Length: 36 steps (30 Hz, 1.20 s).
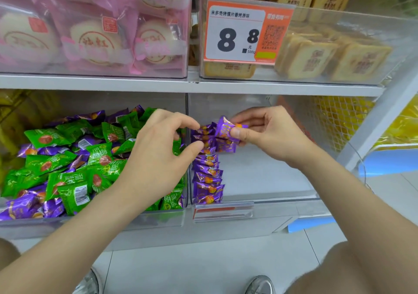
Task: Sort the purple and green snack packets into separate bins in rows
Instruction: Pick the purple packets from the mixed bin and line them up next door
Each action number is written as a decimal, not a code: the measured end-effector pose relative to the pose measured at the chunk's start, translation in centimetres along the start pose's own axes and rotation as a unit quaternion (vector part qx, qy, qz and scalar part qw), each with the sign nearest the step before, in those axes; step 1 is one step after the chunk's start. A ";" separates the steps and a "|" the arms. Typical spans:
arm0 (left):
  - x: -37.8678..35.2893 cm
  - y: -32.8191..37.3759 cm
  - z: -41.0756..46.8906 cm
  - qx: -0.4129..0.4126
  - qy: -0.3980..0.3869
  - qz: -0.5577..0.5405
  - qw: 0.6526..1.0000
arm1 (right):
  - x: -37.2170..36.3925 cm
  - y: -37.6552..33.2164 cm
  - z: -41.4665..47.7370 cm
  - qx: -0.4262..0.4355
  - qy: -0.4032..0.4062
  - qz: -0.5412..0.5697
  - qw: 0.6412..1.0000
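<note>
Sorting purple and green packets on a shop shelf.

Pinching one purple packet [226, 128] with the right hand [269, 133], thumb in front and fingers behind, just above the far end of the purple row [207, 174]. Reaching in with the left hand [162, 149], fingers curled and loose, gripping nothing, tips just beside the row's top at 9 o'clock from the held packet. Lying in the right bin [260, 174], along its left wall, a neat line of purple packets. Sitting at 9 o'clock, the left bin [95, 222], piled with mixed green packets [67, 187] and purple ones. Hanging at 12 o'clock, a price tag [239, 33].
</note>
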<state>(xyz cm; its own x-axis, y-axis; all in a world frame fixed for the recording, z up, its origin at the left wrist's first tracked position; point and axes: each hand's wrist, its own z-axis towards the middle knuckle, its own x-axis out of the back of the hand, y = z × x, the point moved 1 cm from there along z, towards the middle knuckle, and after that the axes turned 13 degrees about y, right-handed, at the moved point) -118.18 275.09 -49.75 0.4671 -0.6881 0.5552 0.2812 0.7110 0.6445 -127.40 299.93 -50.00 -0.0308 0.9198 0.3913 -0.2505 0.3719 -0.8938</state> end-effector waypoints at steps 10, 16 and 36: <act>-0.6 -0.6 0.0 0.022 -0.044 0.010 0.999 | -3.4 5.7 2.0 0.098 -0.012 -0.374 0.922; -0.6 -0.7 0.1 0.026 -0.054 0.008 0.998 | -4.4 6.0 2.3 0.128 -0.010 -0.398 0.908; 7.4 -6.4 1.6 0.044 -0.083 0.267 0.959 | -9.8 -7.6 -6.5 0.229 0.095 -0.147 0.958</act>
<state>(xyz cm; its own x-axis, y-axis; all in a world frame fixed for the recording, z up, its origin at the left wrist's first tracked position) -117.89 265.19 -48.91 0.3828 -0.2471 0.8902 -0.0366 0.9587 0.2819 -118.86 288.90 -48.49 0.2724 0.8056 0.5261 -0.6204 0.5650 -0.5440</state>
